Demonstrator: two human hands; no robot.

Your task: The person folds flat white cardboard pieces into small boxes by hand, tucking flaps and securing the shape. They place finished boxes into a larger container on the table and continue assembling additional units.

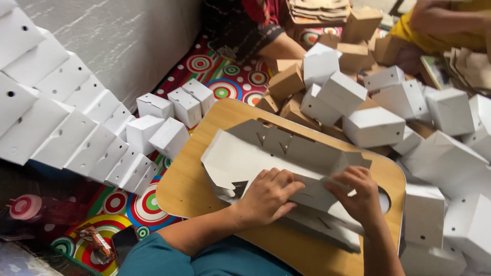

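A flat grey cardboard box blank [266,153] lies on top of a stack of similar blanks on a small wooden lap table [197,168]. My left hand [267,197] presses down on the near fold of the blank, fingers curled over its edge. My right hand [358,193] pinches the same folded strip a little further right. Both sleeves are teal.
Folded white boxes [373,125] and brown boxes [286,82] are heaped beyond and right of the table. A long row of nested white boxes [66,122] leans at left against a grey wall. Two other people sit at the top, on a patterned mat [215,76].
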